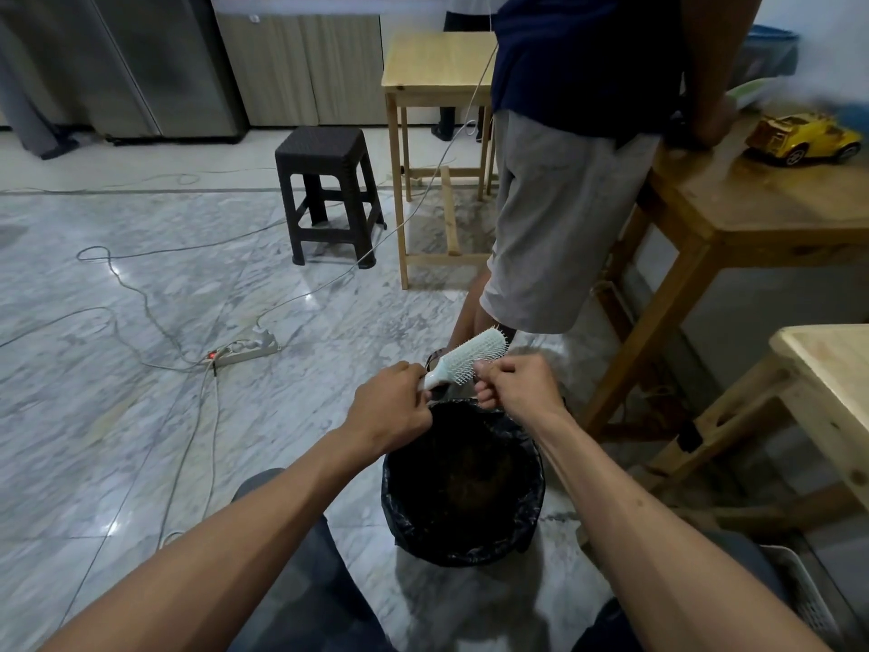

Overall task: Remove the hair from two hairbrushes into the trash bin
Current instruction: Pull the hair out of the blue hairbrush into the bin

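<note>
Left hand: fingers curled round handle of pale blue-white plastic bristle hairbrush, held tilted just above far rim of round black bag-lined trash bin; right hand: fingertips pinching at bristles, pinched matter indiscernible

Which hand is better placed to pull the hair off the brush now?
The right hand, probably: its fingers are at the bristles of the white hairbrush, above the trash bin. The left hand grips the handle.

Marble floor under lined bin, stool.
</note>
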